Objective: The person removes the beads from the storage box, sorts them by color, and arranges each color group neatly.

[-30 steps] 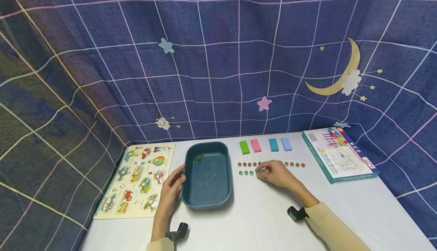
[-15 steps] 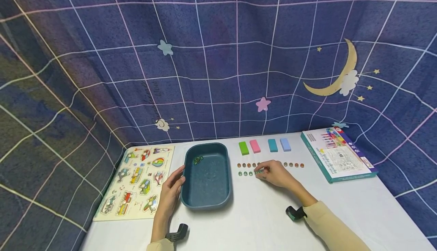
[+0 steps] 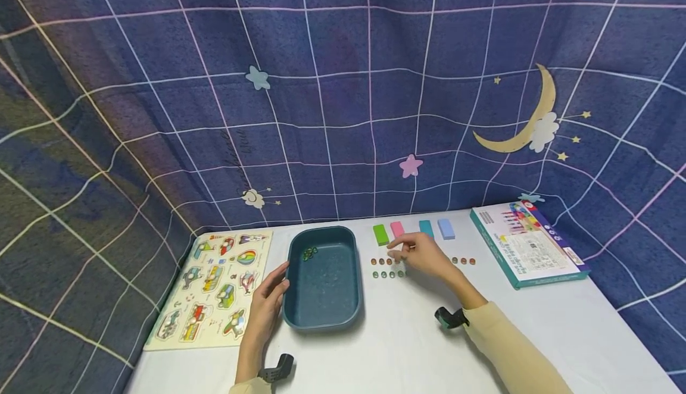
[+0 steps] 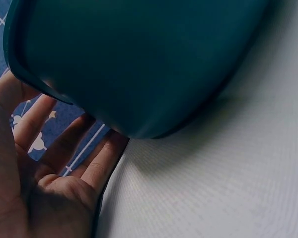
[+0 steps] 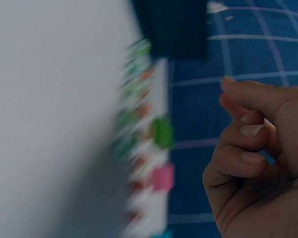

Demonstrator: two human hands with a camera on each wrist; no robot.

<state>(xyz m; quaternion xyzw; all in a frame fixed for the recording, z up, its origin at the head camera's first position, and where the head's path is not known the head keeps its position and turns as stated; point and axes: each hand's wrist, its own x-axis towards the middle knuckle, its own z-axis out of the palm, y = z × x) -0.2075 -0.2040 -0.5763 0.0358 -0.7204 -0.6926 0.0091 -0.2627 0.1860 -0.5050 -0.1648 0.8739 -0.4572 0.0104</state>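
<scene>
Head view: white table (image 3: 407, 352) with a fine woven cloth, backed by a dark blue grid-pattern fabric backdrop (image 3: 343, 84) with moon and star patches. Flat wooden peg puzzle (image 3: 214, 287) of vehicle shapes at left, flat printed box (image 3: 527, 245) at right. Teal plastic tub (image 3: 323, 319), rounded rectangle with matte walls, sits centre-left with a few small green beads (image 3: 309, 253) in its far corner. Left hand (image 3: 268, 306) rests against the tub's left wall, fingers straight and relaxed, gripping nothing. Four small rectangular blocks (image 3: 382, 234), green, pink, teal and pale blue, line up behind two rows of tiny round beads (image 3: 383, 274), brownish above, green below. Right hand (image 3: 423, 254) hovers over the bead rows just in front of the blocks, forefinger and thumb pinched together; right wrist view shows the fingers curled in, but cannot tell whether a bead sits between them.
</scene>
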